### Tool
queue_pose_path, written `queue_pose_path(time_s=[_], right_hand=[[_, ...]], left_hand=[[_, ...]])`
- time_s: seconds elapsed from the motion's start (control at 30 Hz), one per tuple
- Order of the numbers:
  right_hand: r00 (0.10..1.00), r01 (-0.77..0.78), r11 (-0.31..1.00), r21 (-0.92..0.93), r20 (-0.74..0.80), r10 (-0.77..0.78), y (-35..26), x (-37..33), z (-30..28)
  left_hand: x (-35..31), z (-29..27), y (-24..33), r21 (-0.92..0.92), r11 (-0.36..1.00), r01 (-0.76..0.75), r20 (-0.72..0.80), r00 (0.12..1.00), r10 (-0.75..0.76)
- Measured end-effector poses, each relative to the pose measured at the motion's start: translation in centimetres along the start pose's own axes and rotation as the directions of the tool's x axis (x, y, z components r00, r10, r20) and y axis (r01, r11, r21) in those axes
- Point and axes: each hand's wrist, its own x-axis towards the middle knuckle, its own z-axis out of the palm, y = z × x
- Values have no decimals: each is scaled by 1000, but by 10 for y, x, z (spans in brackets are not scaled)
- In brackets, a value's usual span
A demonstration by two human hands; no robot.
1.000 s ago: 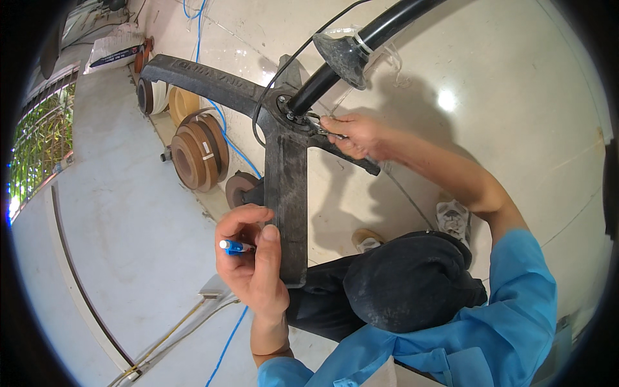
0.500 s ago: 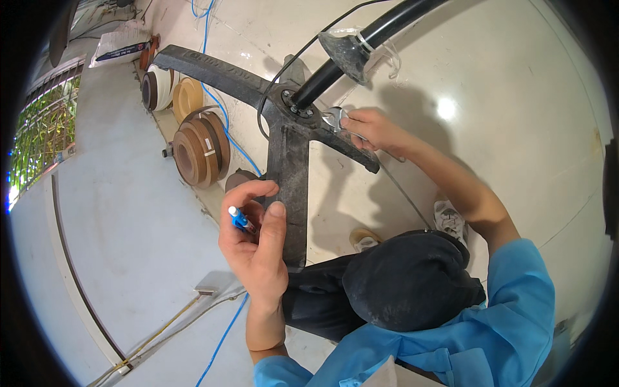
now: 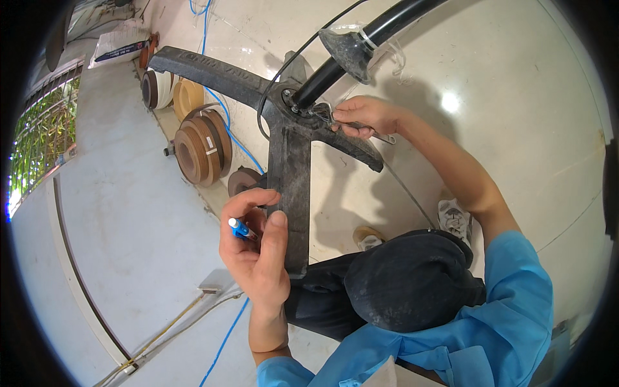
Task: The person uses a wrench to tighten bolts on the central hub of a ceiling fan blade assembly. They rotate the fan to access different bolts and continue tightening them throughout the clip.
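Observation:
In my right hand (image 3: 371, 116) is a metal adjustable wrench (image 3: 382, 137), its handle end sticking out past my fingers. The wrench's head lies at the right side of the bolted round flange (image 3: 295, 106), where a black pole (image 3: 329, 76) meets a black metal base (image 3: 288, 174) with several spread legs. Whether the jaws sit on a bolt is too small to tell. Above the near leg, my left hand (image 3: 258, 248) is curled with a blue and white pen (image 3: 240, 228) tucked in its fingers; thumb and forefinger are apart.
Several rolls of edge banding (image 3: 200, 147) stand along the left, beside a grey panel (image 3: 122, 213). A blue hose (image 3: 240, 147) runs behind the base. A black cable (image 3: 309, 44) loops over the flange, and a dark cone-shaped cover (image 3: 348, 55) sits on the pole.
My right hand has moved slightly left and up, bringing the wrench's head closer to the pole and turning its handle into view. My left hand still holds the pen, almost unmoved.

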Motion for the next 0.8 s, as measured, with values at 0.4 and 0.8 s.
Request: queue_pose_path(time_s=[0.4,0.8], right_hand=[[996,-32,999,-16,81,33,-5,8,-11],[989,-141,989,33,40,139,-7,8,-6]], left_hand=[[0,-2,-1,4,1000,-16,11,1000,16],[0,-1,0,-38,999,-14,23,1000,15]])
